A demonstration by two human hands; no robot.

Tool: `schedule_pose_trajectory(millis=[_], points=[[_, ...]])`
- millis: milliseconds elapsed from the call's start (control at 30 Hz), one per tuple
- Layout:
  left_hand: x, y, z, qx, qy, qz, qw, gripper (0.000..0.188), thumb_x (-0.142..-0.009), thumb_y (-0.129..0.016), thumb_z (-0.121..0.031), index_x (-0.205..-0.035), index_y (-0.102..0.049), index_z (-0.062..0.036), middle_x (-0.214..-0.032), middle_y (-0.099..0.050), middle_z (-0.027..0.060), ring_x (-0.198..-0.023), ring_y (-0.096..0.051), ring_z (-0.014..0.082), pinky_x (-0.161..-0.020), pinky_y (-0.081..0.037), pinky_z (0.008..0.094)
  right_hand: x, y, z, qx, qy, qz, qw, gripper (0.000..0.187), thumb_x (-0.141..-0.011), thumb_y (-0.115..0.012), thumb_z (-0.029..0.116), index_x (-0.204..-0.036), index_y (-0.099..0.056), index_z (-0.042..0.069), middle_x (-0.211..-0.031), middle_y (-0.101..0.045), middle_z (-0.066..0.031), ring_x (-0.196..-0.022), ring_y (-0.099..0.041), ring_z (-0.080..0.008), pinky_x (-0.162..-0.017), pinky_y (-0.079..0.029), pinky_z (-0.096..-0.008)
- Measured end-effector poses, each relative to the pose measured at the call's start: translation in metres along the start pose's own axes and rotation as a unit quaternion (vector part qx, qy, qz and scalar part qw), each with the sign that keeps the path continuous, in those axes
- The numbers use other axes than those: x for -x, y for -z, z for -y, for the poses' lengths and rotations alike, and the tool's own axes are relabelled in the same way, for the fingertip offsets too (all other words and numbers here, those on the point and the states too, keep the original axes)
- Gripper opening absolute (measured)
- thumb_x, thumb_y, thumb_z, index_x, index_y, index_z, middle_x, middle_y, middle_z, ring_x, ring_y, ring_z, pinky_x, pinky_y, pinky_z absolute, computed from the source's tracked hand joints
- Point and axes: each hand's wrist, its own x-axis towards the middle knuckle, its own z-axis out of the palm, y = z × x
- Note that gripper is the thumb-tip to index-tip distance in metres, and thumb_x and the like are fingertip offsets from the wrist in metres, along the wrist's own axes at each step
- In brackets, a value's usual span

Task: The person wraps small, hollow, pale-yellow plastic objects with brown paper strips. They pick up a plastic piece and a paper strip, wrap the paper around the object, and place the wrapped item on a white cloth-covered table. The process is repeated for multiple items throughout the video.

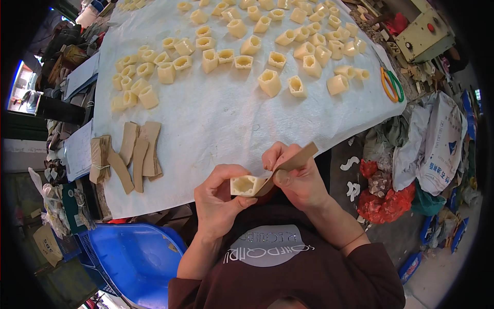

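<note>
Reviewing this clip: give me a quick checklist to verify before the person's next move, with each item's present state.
1. Left hand grips the hollow cream piece: ok, thumb and fingers on its sides.
2. Right hand holds the brown strip: ok, pinched with its free end jutting out.
3. Strip lies flat on the piece: cannot tell, fingers hide part of that area.
4. Other brown strips in view: ok, on the white sheet at left.
5. Other cream pieces apart from the hands: ok, they lie farther up the sheet.
</note>
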Motion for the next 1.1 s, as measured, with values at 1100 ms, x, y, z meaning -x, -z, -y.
schedule_pose_trajectory(millis=[1100], points=[[-0.001,-0.023,0.007,0.014,-0.057,-0.018,0.998,0.053,-0.062,-0.078,-0.001,-0.105,-0.047,-0.0002,-0.101,-0.053,0.0086,-0.095,-0.053,0.0168,-0.082,-0.045,0.0294,0.0,0.009,0.007,0.126,0.058,0.031,0.99,0.019,-0.076,-0.069,0.011,-0.084,-0.052,0.005,-0.09,-0.055,-0.0073,-0.083,-0.055,-0.0134,-0.072,-0.045,-0.0271]])
